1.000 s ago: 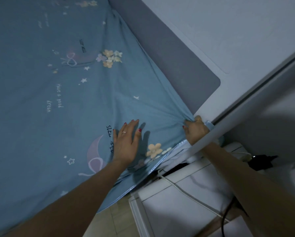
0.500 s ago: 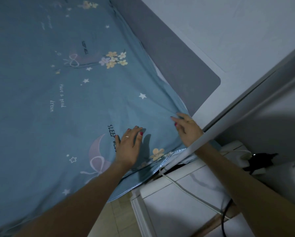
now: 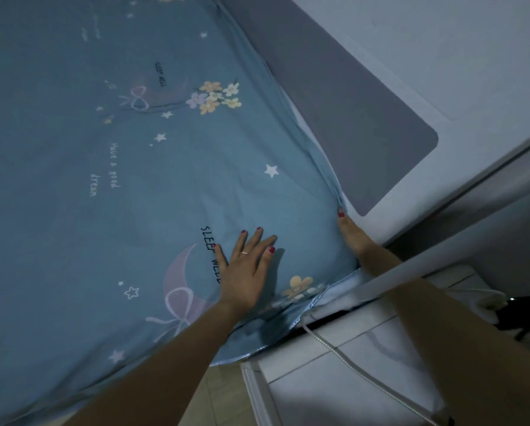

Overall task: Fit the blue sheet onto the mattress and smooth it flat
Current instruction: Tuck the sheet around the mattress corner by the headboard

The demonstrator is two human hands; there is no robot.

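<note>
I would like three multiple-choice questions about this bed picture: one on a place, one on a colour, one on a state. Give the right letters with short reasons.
1. Where does the left hand rest?
A. flat on the blue sheet, beside the words SLEEP WELL
B. on the grey headboard
C. on the white cable

2. What colour are the fingernails?
A. blue
B. red
C. unpainted

3. How is the right hand?
A. curled into a fist above the sheet
B. holding the cable
C. fingers straight, pushed in at the sheet's edge by the headboard

Answers: 1 A, the palm lies spread on the fabric; 2 B, red polish shows on both hands; 3 C, straight fingers point into the gap.
</note>
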